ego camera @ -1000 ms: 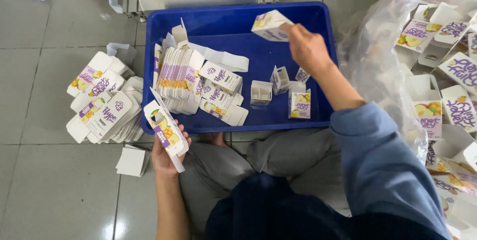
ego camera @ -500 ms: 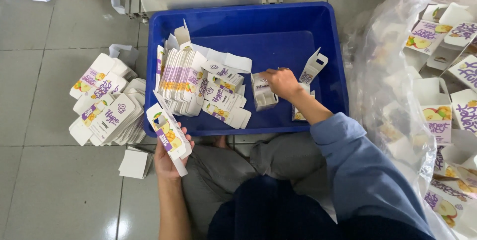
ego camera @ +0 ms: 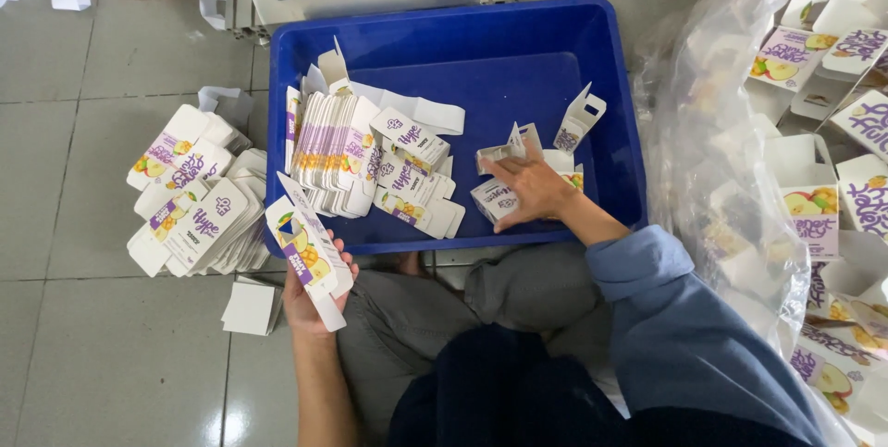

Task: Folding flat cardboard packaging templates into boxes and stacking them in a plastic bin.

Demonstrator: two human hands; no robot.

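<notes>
Cardboard fills both hands: the left hand (ego camera: 310, 304) has its grip clamped on a flat carton blank (ego camera: 310, 257), white with purple and fruit print, thumb side under it and fingertips curled over its right edge. The blank's long axis runs on a slant, from upper left near the tub's front wall down to lower right over the person's knee, and it is held just outside the blue tub (ego camera: 610, 86), touching nothing else that I can see. The right hand (ego camera: 536, 190) is inside the tub, palm down, fingers spread and pressing on a small folded box (ego camera: 490, 197) lying on its side on the tub floor; the grip there is apart rather than closed round the box, resting on top of it. So the small box lies directly under the right hand, well apart from the left, with the tub's front wall between the two hands. Just behind the right hand's fingertips another opened box (ego camera: 504, 146) stands tilted, and further right a half-folded piece (ego camera: 578, 122) leans upright. To the left in the tub a stack of flat blanks (ego camera: 328, 146) stands on edge. Outside the tub, a heap of blanks (ego camera: 194, 197) lies on the tiled floor (ego camera: 92, 345), and a clear plastic bag of formed boxes (ego camera: 740, 133) sits at the right.
</notes>
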